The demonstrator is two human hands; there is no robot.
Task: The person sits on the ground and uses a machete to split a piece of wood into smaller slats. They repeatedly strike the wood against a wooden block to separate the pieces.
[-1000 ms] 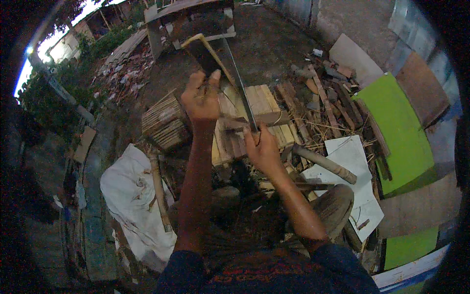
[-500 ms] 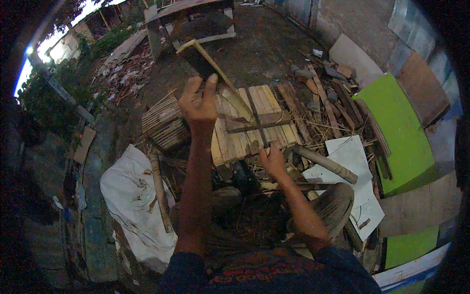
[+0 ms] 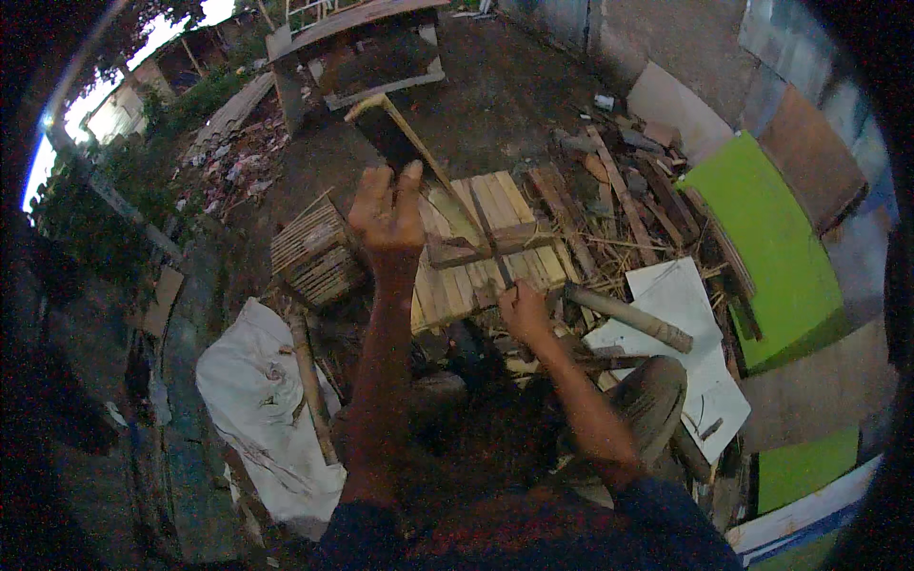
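Toward 11 o'clock from centre, pale strip (image 3: 413,137) with dark face tilts, gripped in left hand (image 3: 388,214). At 5 o'clock from strip, right hand (image 3: 526,314) closed on near end of blade (image 3: 501,265); blade points to 11 o'clock, close to strip; contact unclear. Beneath, slats (image 3: 447,293) with beam (image 3: 452,254) across. From centre: bundle (image 3: 319,252) at 9, sack (image 3: 243,371) at 8, white board (image 3: 709,371) at 4, green board (image 3: 762,228) at 3.
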